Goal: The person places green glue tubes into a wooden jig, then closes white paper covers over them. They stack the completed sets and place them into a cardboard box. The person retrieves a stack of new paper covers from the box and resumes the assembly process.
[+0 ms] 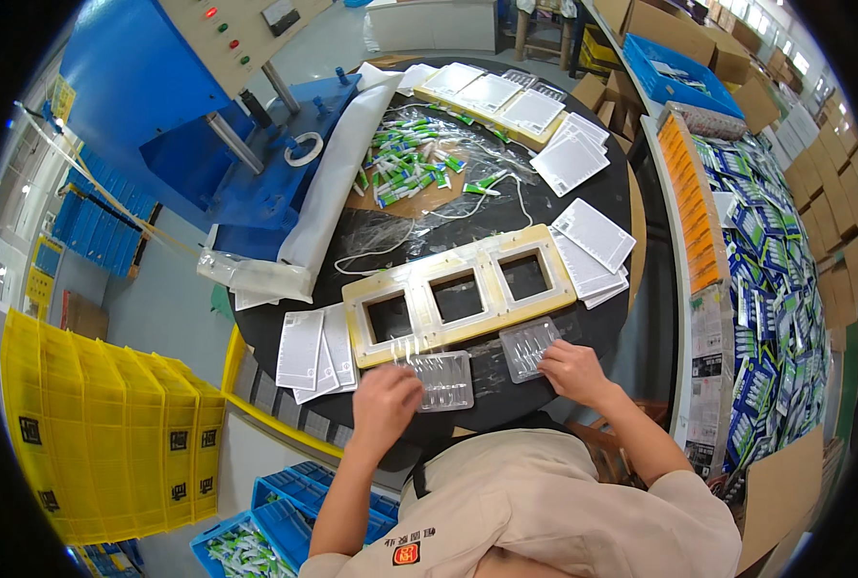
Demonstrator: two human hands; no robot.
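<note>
A pale yellow frame [492,289] with three square windows lies across the near part of the round black table. My left hand [388,409] is closed, fingertips at streaky clear plastic beside the frame's front left corner. It looks like the edge of a blister tray, but the exact hold is hard to see. Next to it, in front of the frame, is a clear ribbed blister tray [446,380]. My right hand [572,371] pinches the edge of another clear blister tray [528,349] by the frame's front right. White printed cards lie left [299,352] and right [598,236] of the frame.
Green-and-white tubes [410,159] lie heaped mid-table, near a loose white cord. Behind them, a second frame [525,138] bears white cards. A blue press [285,183] stands left, above a yellow crate [111,424]. Packed blister cards [766,318] fill a long bin at right.
</note>
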